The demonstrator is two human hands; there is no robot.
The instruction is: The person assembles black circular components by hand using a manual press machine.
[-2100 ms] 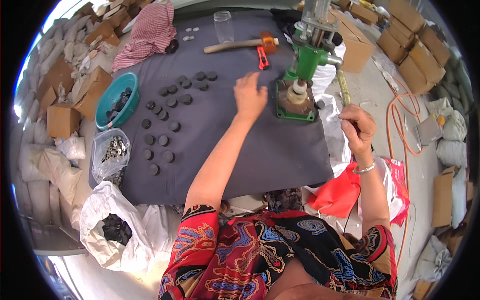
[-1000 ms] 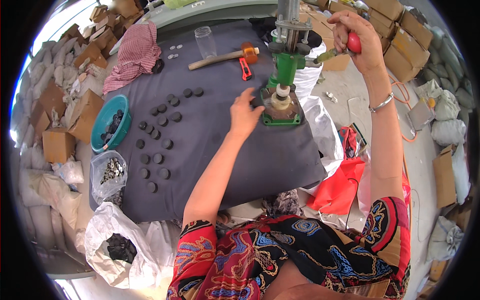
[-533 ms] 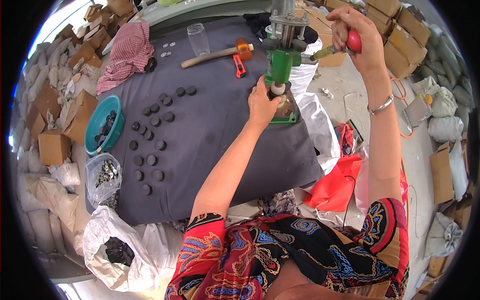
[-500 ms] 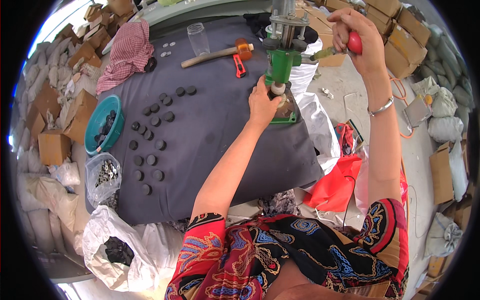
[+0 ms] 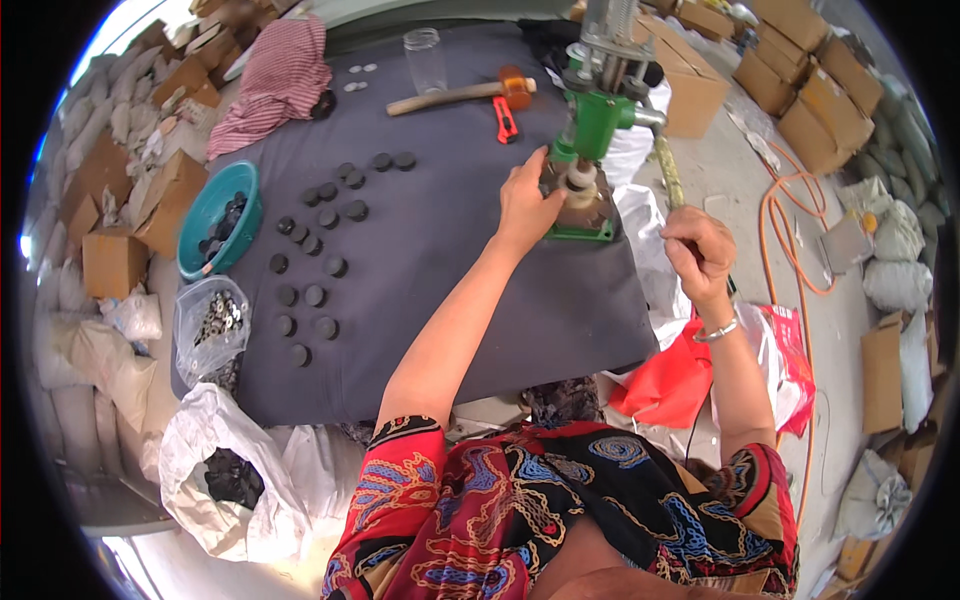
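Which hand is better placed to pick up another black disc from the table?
Probably the left hand: it is at the press, nearer the discs; the right hand holds the lever.

Left hand [image 5: 527,210] at green press [image 5: 597,125], fingers beside its plunger; right hand [image 5: 702,252] closed round the end of the down-slanting lever [image 5: 668,172]. Black discs [image 5: 337,266] scattered on dark-covered table [image 5: 450,330], mallet [image 5: 450,97] and red cutter [image 5: 505,120] farther back.

Cloth [image 5: 430,235] lies open between discs [image 5: 328,217] and left hand [image 5: 527,208] at the press [image 5: 600,125]; mallet [image 5: 450,97] and knife [image 5: 505,121] cross beyond.
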